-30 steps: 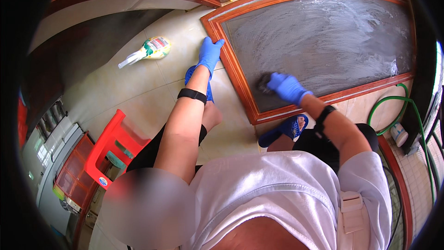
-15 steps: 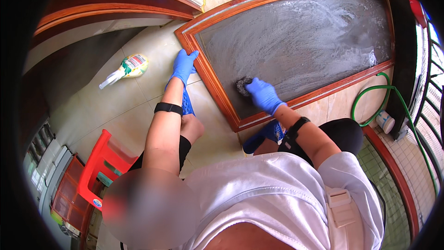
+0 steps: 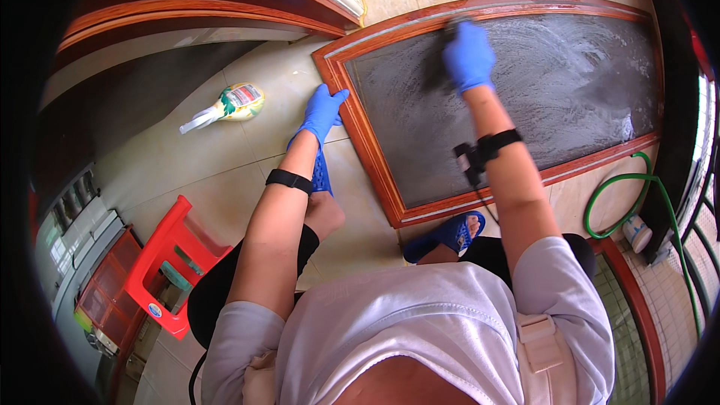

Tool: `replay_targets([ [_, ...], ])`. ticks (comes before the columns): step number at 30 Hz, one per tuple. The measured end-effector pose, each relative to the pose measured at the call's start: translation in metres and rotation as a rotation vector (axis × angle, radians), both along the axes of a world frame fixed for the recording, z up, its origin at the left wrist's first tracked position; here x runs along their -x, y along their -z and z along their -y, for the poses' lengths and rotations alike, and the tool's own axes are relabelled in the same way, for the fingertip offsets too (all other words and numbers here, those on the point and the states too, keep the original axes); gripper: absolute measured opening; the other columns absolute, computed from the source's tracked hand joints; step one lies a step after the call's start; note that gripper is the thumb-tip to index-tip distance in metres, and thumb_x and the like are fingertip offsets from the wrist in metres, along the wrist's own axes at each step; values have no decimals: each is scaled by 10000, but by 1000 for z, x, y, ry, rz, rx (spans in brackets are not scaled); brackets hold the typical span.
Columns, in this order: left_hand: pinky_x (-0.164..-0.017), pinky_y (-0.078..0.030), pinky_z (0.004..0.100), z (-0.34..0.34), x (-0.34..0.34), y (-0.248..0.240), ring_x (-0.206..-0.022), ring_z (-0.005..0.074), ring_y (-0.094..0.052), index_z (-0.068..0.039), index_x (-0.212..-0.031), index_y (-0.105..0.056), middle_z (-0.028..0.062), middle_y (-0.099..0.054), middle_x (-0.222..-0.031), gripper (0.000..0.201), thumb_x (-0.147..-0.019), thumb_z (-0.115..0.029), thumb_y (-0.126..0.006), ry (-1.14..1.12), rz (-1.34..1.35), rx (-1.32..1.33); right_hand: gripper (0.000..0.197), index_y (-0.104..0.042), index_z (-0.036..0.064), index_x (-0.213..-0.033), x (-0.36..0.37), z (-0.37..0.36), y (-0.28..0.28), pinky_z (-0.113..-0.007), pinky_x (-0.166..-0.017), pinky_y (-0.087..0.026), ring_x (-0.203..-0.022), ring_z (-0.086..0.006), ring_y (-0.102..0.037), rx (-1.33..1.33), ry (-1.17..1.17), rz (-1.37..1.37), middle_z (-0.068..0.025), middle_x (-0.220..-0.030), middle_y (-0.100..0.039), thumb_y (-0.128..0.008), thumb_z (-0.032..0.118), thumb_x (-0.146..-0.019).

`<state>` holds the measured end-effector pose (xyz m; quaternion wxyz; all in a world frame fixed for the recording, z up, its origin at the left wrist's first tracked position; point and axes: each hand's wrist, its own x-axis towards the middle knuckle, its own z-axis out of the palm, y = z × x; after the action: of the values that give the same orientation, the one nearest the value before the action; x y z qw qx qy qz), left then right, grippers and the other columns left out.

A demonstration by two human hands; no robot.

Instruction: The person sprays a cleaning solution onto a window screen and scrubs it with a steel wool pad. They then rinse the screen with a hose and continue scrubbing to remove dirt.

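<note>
A dark panel (image 3: 547, 97) set in a reddish-brown wooden frame (image 3: 368, 157) lies in front of me, its surface covered with whitish, streaky suds. My left hand (image 3: 322, 111), in a blue glove, grips the left side of the frame with its thumb on top. My right hand (image 3: 469, 58), also gloved in blue, is closed near the panel's far edge. In it is a dark, wiry scouring pad (image 3: 454, 25), mostly hidden behind the fingers and blurred. Around that hand the panel looks darker, with less white film.
On the tiles to the left lies a spray bottle (image 3: 244, 101) with a white nozzle. A red plastic stool (image 3: 161, 262) stands beside my left leg. At right, a green hose (image 3: 592, 214) curls near a small white tub (image 3: 637, 234). A wooden door edge (image 3: 225, 7) reaches in at upper left.
My right hand has swept the scouring pad from the panel's near left area up to its far edge. My left hand keeps its hold on the frame. The whole view has shifted slightly.
</note>
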<state>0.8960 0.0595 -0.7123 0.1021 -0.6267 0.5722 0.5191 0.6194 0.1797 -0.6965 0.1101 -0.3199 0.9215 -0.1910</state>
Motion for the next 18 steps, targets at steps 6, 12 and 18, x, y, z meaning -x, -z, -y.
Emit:
replay_targets([
  [6,-429,-510,329,0,6,10,-530,194,-601,11,-962,-471,125,-579,-704,401,-835,-300,-690,51,9,-19,143,-658,97,-851,-128,59,-3,-449,-730,-524,-828,-348,-636,-56,-526,171,-164,-907,-607,-529,141,-806],
  [12,-437,-511,321,-4,-8,-6,-502,182,-555,5,-941,-491,108,-562,-696,398,-827,-312,-701,-13,-25,15,241,-663,130,-1011,84,-35,-6,-454,-768,-513,-918,-360,-635,-198,-71,10,-160,-1008,-658,-474,196,-876],
  [18,-452,-515,338,-2,-10,3,-533,225,-609,37,-971,-490,157,-601,-772,416,-896,-359,-593,18,-33,39,222,-679,44,-855,66,-22,-4,-466,-718,-533,-832,-391,-650,-171,76,-54,-214,-878,-660,-492,164,-840],
])
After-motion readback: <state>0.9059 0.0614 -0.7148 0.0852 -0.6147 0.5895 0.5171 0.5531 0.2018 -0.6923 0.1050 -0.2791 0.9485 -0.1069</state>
